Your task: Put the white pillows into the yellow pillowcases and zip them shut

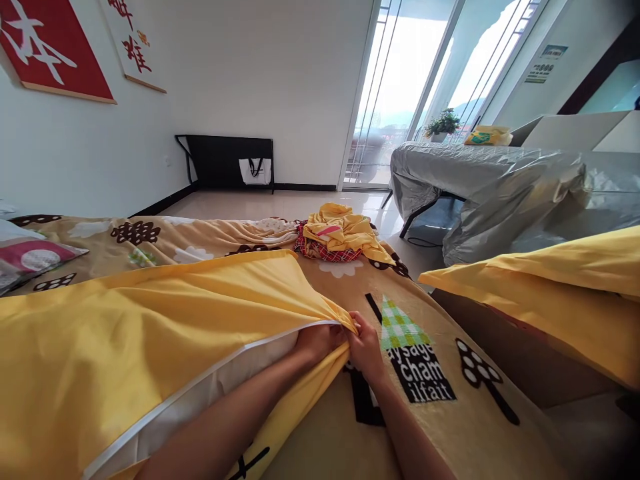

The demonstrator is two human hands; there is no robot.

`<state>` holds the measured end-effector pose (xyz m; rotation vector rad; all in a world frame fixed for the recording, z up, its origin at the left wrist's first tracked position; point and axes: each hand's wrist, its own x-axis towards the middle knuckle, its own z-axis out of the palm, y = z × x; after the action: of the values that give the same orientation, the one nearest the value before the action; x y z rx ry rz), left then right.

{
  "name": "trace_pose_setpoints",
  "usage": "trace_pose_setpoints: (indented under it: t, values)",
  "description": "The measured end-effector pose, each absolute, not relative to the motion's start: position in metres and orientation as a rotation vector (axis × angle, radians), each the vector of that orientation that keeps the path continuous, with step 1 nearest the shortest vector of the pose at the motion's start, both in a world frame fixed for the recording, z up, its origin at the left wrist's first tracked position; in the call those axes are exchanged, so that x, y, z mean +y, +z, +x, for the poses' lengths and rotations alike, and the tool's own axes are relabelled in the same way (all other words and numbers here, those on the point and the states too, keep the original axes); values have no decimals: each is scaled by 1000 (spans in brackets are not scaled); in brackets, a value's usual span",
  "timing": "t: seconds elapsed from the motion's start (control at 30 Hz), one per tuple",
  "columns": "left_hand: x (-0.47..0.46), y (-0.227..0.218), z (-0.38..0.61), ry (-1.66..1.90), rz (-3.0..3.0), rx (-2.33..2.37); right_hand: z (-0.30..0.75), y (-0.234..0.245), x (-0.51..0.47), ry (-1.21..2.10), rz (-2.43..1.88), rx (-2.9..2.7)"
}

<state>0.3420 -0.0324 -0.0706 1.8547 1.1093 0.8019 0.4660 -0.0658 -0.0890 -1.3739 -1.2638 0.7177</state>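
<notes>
Hands pinch yellow pillowcase corner

Both hands meet at the open end of the yellow cover: left hand and right hand pinch its zip edge, white pillow showing inside. It all lies on a patterned blanket, crumpled clothes beyond.

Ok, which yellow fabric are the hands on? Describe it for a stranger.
Start at the beige patterned blanket on the bed. The yellow cover lies across its left half, and the left hand and right hand pinch its corner. Unlike the crumpled yellow pile farther off and the yellow fabric at right, it shows a white filling at its open edge.
</notes>
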Motion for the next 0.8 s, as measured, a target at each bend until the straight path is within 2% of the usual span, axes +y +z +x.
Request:
trace_pose_setpoints:
  t: [0.23,0.5,0.8]
  values:
    - [-29,-76,353,780,1663,1196,467,-89,-66,740,-1377,-1280]
    - [-36,-63,332,741,1826,1040,466,-87,-68,666,-1464,-1320]
    - [-41,-64,328,790,1737,1005,463,-88,-69,656,-1488,-1316]
